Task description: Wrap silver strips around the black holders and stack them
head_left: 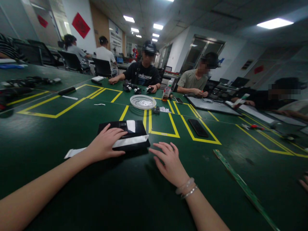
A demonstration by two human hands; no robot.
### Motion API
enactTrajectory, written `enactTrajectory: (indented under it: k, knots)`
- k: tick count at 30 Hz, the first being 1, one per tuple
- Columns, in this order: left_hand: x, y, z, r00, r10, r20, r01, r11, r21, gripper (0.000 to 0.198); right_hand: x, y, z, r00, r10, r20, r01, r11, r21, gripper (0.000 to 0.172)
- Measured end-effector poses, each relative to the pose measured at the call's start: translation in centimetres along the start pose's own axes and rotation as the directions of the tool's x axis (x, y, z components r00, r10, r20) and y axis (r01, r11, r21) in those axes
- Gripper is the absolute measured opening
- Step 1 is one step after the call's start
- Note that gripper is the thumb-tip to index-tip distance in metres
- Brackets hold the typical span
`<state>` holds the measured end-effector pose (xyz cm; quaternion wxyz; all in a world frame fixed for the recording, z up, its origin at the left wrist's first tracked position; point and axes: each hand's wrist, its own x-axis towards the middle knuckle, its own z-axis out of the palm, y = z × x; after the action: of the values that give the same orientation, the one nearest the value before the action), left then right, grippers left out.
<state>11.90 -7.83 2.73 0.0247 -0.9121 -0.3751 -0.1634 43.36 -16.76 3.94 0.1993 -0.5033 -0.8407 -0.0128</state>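
A flat black case or pouch (137, 146) lies on the green table in front of me, with a white strip (131, 141) across it and a white patch (131, 126) near its far edge. My left hand (106, 142) rests on the left part of this black item, fingers stretched out and spread. Under my left wrist, the end of another white strip (75, 152) sticks out. Just right of the black item, my right hand (168, 162) hovers or rests near the table, fingers apart and holding nothing. Bracelets circle my right wrist.
Beyond the black item stands a round white plastic basket (143, 102). A black phone (198, 127) lies within yellow tape (207, 140) to the right, and a long green strip (243, 186) lies nearer. Several people sit around the table; a bottle (166, 93) stands at the far side.
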Motion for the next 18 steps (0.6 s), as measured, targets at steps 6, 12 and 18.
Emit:
enactTrajectory:
  k: [6,12,18]
  knots:
    - [-2.1,-8.2,-1.6,0.892,-0.425,-0.154,0.430,0.903,-0.001,0.081,-0.2,0.5,0.6,0.983,0.004,0.184,-0.005,1.000,0.002,0.041]
    - [-7.5,-16.4,-2.0,0.642,-0.692,-0.331,0.702,0.703,-0.108,0.097,-0.2,0.6,0.8,0.968,0.033,0.250,-0.036,0.999,0.008,0.053]
    - [-11.5,-21.2,-1.2,0.435,-0.850,-0.297,0.875,0.477,-0.081,0.102,-0.2,0.4,0.7,0.958,0.050,0.281,-0.052,0.999,0.003,0.051]
